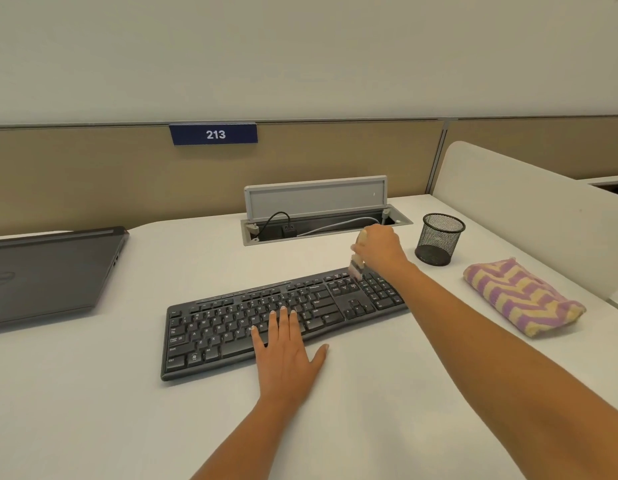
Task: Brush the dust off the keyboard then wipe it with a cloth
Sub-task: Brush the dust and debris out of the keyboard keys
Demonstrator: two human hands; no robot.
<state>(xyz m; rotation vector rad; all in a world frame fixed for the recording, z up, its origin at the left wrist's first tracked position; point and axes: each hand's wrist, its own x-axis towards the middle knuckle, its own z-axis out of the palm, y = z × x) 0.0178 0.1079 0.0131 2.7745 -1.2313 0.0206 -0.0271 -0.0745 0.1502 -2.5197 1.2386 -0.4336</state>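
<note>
One camera only, worn on my head, wide-angle, facing forward and down across the desk (92,393). It sits near enough that my arms (473,341) run in from the bottom edge; the keyboard (224,327) lies mid-frame, while the partition (92,174) and the wall (300,57) beyond fill the upper half

I read the keyboard (231,323) as black matt plastic, lying on a table (92,393) whose white top looks smooth and dull, and the laptop (51,271) lid as matt dark grey. The cloth (522,296) looks like a thick, ribbed knit, the pen cup (440,239) is black wire mesh, and the cable-box lid (316,195) looks like grey satin metal. The brush (356,263) is too blurred for me to judge.
</note>
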